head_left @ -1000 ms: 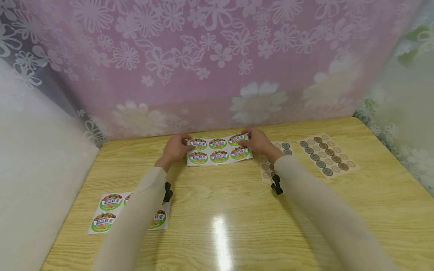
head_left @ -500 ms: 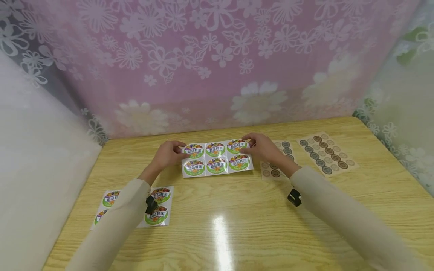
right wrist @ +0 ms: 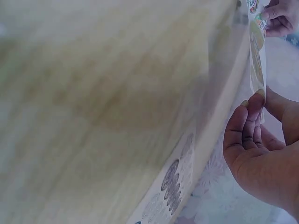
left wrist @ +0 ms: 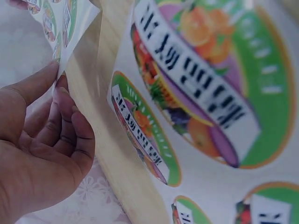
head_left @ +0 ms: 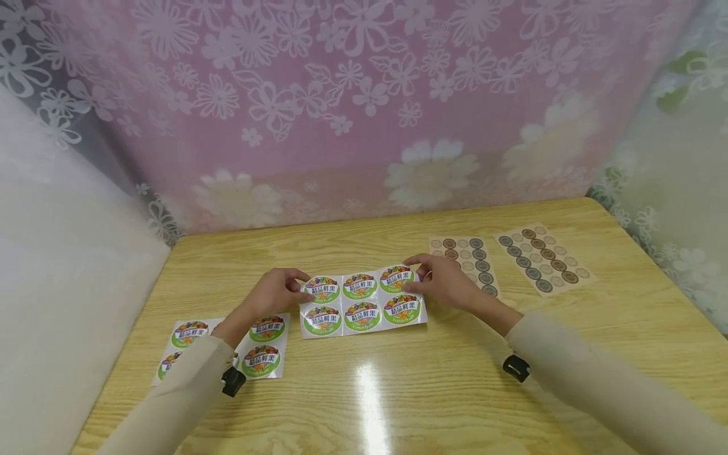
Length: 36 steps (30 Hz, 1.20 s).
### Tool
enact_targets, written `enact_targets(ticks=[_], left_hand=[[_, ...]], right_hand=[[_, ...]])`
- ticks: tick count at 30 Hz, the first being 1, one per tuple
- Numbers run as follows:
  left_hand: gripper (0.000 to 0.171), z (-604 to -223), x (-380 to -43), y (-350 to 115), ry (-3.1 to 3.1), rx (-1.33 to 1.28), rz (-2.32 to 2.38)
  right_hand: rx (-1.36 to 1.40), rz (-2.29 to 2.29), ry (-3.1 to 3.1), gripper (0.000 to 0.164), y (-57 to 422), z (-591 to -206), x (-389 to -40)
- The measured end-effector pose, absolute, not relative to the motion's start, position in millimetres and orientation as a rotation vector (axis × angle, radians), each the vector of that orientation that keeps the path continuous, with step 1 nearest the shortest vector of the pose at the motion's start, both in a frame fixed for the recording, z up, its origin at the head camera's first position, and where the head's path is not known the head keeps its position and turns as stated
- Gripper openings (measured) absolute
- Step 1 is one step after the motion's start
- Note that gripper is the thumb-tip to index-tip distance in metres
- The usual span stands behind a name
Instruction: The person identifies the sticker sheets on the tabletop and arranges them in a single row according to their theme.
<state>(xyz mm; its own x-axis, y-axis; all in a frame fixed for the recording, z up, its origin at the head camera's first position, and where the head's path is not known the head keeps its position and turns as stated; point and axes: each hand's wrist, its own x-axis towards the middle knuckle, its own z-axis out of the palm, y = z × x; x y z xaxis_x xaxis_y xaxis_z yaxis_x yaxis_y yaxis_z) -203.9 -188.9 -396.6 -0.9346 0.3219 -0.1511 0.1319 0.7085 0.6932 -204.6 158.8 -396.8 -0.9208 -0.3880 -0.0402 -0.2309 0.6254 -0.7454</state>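
A white sticker sheet (head_left: 362,297) with two rows of oval fresh-fruit labels is stretched between the two hands above the table. At its left edge my left hand (head_left: 277,292) pinches it between thumb and fingers, as the left wrist view also shows (left wrist: 46,126). The right hand (head_left: 446,282) pinches the upper right edge; in the right wrist view, thumb and fingertips meet on the thin edge of the sheet (right wrist: 257,60). Another fruit-label sheet (head_left: 266,344) lies on the table at the left, partly covered by the left forearm.
Two beige sheets of small round stickers lie at the back right, the nearer one (head_left: 466,256) behind the right hand, the other (head_left: 543,259) farther right. The wooden table (head_left: 432,392) ends at a pink floral curtain (head_left: 341,158). White walls of cloth flank both sides.
Both hands have drawn the fruit sticker sheet from the table's far edge toward the person. More of the nearer round-sticker sheet shows now. Both hands kept their grip.
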Motion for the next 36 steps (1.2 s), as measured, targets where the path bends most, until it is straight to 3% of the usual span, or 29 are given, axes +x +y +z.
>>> enact_targets(ticks=[13,25,36], left_hand=[[0.037,-396.4,-175.5,-184.8,2.687,0.404,0.860],[0.041,-391.2,-157.5,-189.0,2.747,0.378,0.757],[0.033,-396.2,-148.6,-188.5,2.830,0.370,0.715]], right_hand=[[-0.552,-1.072,2.685,0.048,150.3,-402.2,-169.2],[-0.572,-1.016,2.645,0.050,145.3,-410.2,-159.5],[-0.605,-0.972,2.639,0.049,144.8,-409.1,-155.2]])
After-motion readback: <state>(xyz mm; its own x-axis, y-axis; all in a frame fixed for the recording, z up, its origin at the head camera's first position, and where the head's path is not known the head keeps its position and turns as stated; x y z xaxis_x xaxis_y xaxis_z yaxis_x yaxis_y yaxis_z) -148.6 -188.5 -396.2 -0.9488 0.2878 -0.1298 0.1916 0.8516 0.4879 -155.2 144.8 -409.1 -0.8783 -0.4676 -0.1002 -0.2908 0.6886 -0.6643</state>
